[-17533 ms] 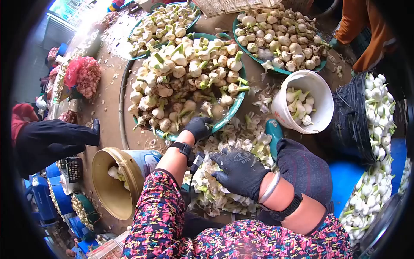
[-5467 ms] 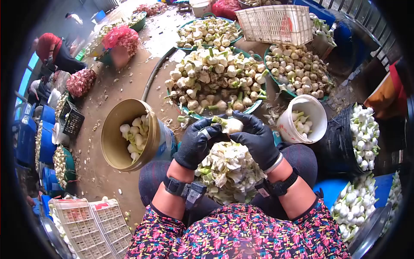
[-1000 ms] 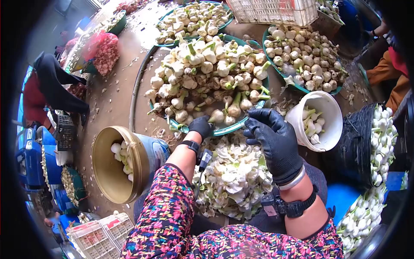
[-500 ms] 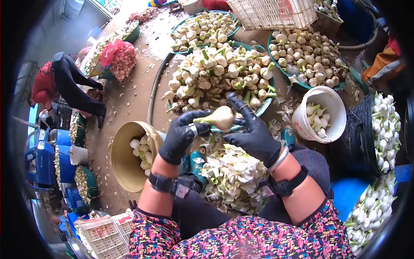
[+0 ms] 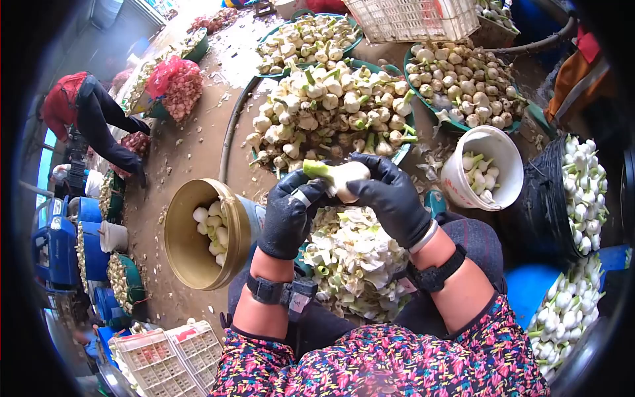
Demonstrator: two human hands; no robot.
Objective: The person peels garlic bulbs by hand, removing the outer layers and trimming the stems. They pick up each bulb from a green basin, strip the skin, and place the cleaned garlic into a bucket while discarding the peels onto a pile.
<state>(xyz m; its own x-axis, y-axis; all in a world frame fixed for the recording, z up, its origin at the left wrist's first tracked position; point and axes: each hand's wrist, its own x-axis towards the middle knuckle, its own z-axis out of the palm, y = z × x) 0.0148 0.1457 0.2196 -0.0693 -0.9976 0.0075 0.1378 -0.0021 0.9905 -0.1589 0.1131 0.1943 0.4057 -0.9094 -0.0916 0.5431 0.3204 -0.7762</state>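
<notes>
A garlic bulb [image 5: 349, 177] with a green stem stub is held between my two black-gloved hands. My left hand [image 5: 290, 215] is closed round the stem end. At the other side, the fingers of my right hand [image 5: 397, 198] are closed on the round end of the bulb. Below both hands lies a heap of papery garlic skins [image 5: 354, 261], between my legs. Just beyond the hands stands a big green basin [image 5: 411, 122] piled with unpeeled garlic bulbs [image 5: 331, 109].
A beige bucket [image 5: 173, 235] with several white bulbs stands at left. To the right are a white bucket [image 5: 456, 175] and a black basket [image 5: 539, 198] of white bulbs. A hose [image 5: 228, 142] crosses the floor. Another person [image 5: 99, 116] bends at far left.
My right hand's spread fingers have closed onto the bulb, which now looks whiter. The stem has tilted upward. The person at far left has shifted posture.
</notes>
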